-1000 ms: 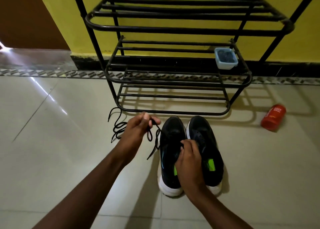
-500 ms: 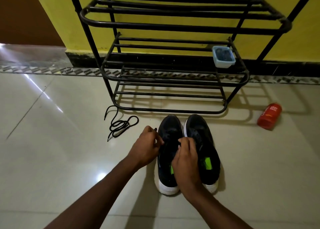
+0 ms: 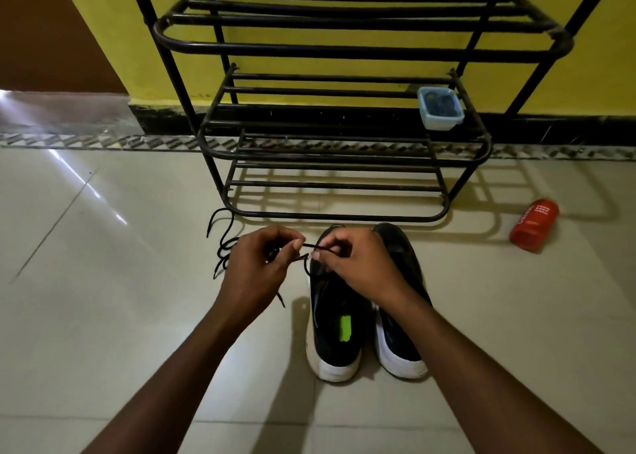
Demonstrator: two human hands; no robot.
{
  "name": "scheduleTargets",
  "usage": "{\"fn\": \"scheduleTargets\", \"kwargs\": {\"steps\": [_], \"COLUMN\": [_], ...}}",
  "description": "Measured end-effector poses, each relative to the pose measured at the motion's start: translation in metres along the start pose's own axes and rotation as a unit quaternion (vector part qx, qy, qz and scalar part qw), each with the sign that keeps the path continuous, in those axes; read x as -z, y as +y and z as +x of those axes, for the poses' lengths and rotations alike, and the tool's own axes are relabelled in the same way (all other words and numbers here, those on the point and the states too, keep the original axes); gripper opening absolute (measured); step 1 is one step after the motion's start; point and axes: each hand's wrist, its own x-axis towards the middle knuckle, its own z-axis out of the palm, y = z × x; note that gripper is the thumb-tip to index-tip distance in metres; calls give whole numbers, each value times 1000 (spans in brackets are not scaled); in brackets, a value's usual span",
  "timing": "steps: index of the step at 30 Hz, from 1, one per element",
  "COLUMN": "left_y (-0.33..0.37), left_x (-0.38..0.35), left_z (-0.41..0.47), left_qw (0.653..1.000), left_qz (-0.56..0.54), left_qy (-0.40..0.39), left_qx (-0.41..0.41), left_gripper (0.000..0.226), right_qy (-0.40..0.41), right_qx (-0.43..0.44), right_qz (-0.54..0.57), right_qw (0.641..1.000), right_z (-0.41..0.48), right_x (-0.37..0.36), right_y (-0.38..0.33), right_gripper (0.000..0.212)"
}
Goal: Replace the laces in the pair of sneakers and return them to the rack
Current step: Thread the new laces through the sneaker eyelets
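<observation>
Right now the left hand (image 3: 256,267) and right hand (image 3: 358,264) each pinch a black lace (image 3: 309,246) stretched between them, just over the sneakers (image 3: 335,343). Threading seems barely begun; next, guide a tip into an eyelet. Beyond them stands the rack (image 3: 344,52).

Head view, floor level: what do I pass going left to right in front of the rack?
loose lace → left sneaker → right sneaker → red bottle
</observation>
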Motion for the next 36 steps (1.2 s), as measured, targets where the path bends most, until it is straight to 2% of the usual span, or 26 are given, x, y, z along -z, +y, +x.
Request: {"fn": "scheduleTargets", "kwargs": {"steps": [3,7,11,13,16,20,23,26,28,30,31,34,36], "left_y": [-18,-43,-54,-59,-59,-42,-27,-13,-7,-6,-7,-15,-15], "left_x": [10,15,13,12,8,-4,-13,-22,-25,-28,-29,-33,-36], "left_z": [0,-6,-13,-16,-16,-12,-5,1,3,3,3,4,2], "left_qw": [999,995,987,985,981,980,991,988,979,969,965,969,970], "left_qz": [26,65,107,94,114,166,77,-46,-106,-143,-156,-133,-131], "left_qy": [15,-2,-56,-78,-101,-75,-41,-47,-44,-28,-16,15,8], "left_qx": [38,82,108,118,116,78,106,141,171,199,209,208,205], "left_gripper": [11,12,16,30,36,14,11,8,10,11,11,8,11], "right_qy": [14,44,126,169,145,120,102,46,18,28,39,29,10], "right_qx": [-14,-32,-40,-51,-82,-105,-111,-95,-69,-54,-49,-45,-57], "right_qz": [42,130,84,67,110,-3,-74,-30,20,32,15,-97,-132], "right_qw": [999,990,988,982,980,987,986,994,997,998,998,994,990], "right_z": [8,15,19,19,16,0,-17,-23,-23,-23,-23,-25,-28], "right_x": [14,19,15,18,20,17,13,8,5,5,5,3,-1], "right_y": [-2,3,12,14,19,29,34,38,39,40,41,42,42], "right_gripper": [16,11,10,15,3,27,49,81,93,91,82,50,46]}}
